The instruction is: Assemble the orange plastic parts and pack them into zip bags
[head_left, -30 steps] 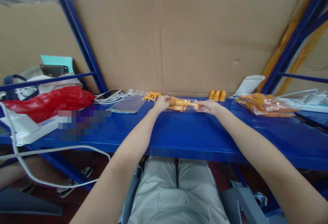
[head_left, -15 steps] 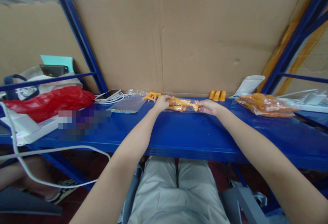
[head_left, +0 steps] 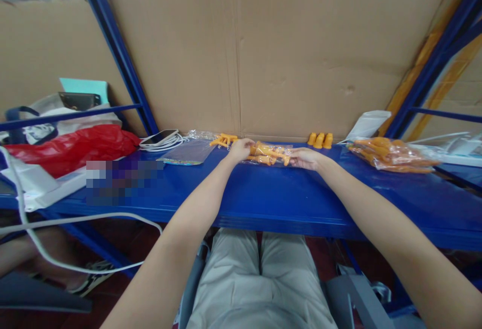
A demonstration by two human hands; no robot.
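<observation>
Clear plastic bag (head_left: 276, 149), glare blurring orange pieces (head_left: 265, 159) inside; hands (head_left: 240, 151) hide ends.

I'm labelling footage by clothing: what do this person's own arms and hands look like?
The left hand and right hand are bare, without gloves. Both forearms are uncovered, with no sleeve, watch or bracelet in view. The person wears plain light grey trousers. Rings would be too small to tell.
</observation>
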